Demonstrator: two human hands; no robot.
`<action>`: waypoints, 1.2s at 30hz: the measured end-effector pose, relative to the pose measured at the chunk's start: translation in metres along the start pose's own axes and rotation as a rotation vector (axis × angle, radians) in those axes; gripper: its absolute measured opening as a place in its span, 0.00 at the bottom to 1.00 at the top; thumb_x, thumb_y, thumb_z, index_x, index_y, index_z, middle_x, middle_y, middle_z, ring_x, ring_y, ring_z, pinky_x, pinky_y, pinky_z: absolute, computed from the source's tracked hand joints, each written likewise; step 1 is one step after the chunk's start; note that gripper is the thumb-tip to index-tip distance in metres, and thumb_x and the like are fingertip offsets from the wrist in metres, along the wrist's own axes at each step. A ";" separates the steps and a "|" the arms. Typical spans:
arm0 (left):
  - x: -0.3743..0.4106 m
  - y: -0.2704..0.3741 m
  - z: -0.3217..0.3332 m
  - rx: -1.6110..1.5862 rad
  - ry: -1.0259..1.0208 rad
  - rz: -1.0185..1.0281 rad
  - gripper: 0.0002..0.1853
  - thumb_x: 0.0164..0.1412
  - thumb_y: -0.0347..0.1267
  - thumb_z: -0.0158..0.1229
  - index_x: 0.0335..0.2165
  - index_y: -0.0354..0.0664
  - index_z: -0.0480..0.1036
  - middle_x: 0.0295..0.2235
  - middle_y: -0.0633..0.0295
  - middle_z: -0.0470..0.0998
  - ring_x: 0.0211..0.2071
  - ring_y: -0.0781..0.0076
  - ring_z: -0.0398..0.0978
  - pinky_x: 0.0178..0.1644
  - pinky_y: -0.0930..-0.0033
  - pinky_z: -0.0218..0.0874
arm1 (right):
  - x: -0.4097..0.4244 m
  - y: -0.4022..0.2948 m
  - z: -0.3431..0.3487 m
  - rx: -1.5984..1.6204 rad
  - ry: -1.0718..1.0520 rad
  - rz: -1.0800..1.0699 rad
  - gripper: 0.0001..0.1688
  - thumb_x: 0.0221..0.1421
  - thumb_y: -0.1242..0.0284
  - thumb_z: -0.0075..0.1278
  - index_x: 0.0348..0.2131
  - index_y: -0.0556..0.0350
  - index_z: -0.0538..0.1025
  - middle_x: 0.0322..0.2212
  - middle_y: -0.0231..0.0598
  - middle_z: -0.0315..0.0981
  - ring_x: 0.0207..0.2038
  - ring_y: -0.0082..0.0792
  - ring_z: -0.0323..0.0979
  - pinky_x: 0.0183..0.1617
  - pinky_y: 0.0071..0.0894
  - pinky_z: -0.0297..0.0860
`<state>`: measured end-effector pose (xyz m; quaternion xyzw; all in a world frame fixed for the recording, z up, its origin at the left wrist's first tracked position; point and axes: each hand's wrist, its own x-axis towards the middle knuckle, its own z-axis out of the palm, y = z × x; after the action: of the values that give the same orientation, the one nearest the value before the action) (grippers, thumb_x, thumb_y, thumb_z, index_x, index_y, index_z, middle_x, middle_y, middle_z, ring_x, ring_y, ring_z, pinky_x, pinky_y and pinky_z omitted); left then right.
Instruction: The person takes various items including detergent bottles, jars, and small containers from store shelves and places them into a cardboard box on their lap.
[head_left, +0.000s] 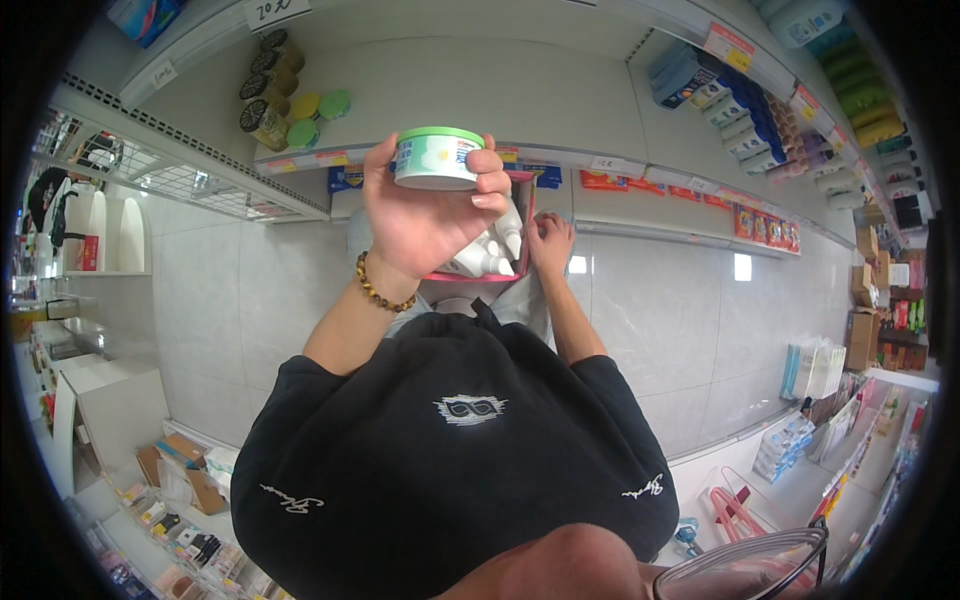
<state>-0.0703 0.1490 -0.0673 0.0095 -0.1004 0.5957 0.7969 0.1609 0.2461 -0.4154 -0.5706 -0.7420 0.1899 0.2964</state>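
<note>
My left hand, with a beaded bracelet at the wrist, holds up a round white and green tub with a green lid, its printed side facing the camera. Below and behind that hand, a pink-rimmed basket holds several white plastic bottles with pointed caps, partly hidden by the hand. My right hand rests by the basket's right side, near my knee, fingers bent; nothing is visible in it. Similar tubs with green lids and a yellow-lidded tub stand on the shelf ahead.
Dark-lidded jars stand at the shelf's left. Red packets lie on the lower shelf, and bottles fill the upper right. A wire-mesh shelf juts out at left. Pink hangers and a cardboard box are behind me.
</note>
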 end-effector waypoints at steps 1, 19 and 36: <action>0.001 0.000 -0.002 0.009 -0.032 0.001 0.42 0.53 0.56 0.60 0.51 0.28 0.63 0.40 0.56 0.69 0.41 0.62 0.65 0.47 0.63 0.59 | 0.000 -0.001 -0.001 0.000 -0.007 0.006 0.19 0.58 0.57 0.54 0.33 0.54 0.83 0.48 0.39 0.77 0.58 0.43 0.67 0.70 0.53 0.50; -0.018 0.015 -0.026 2.053 0.019 0.429 0.41 0.44 0.29 0.77 0.57 0.36 0.67 0.53 0.52 0.75 0.55 0.61 0.74 0.61 0.61 0.63 | 0.008 -0.212 -0.126 1.868 -0.533 0.135 0.39 0.72 0.46 0.34 0.63 0.61 0.65 0.58 0.47 0.70 0.61 0.40 0.68 0.63 0.40 0.64; -0.041 0.022 -0.056 2.747 -0.202 0.497 0.30 0.45 0.41 0.71 0.44 0.37 0.72 0.41 0.53 0.73 0.40 0.50 0.74 0.44 0.56 0.68 | -0.010 -0.240 -0.104 1.577 -0.723 0.617 0.32 0.73 0.46 0.29 0.45 0.53 0.73 0.23 0.33 0.75 0.15 0.26 0.70 0.11 0.22 0.60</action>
<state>-0.0937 0.1243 -0.1317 0.7971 0.5005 0.3374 0.0151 0.0546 0.1647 -0.1906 -0.2818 -0.2604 0.8781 0.2857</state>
